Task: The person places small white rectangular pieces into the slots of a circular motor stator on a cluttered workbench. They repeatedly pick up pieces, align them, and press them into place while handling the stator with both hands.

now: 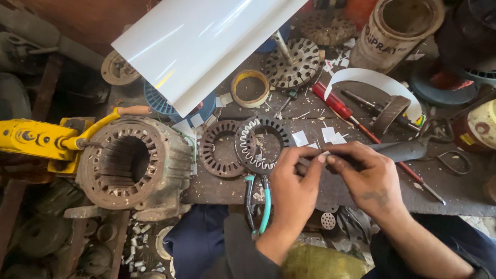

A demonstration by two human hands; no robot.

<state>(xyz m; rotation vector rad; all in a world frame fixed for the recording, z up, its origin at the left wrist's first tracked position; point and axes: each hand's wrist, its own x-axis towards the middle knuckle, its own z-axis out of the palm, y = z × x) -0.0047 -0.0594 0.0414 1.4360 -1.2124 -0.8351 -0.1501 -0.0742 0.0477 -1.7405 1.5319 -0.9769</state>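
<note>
Above hands: tan tin (395, 31), yellow-labelled white jar (479, 130).

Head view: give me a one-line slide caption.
Both hands, left hand and right hand, pinch a small white paper strip beside a ring-shaped stator core on a cluttered workbench.

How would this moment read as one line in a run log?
left hand: pinching small white strip | right hand: pinching same strip | near: stator ring | surface: workbench

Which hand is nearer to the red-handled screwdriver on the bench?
The right hand. It lies just below the red-handled screwdriver, close to its shaft. The left hand is farther away, toward the stator ring with white inserts.
</note>
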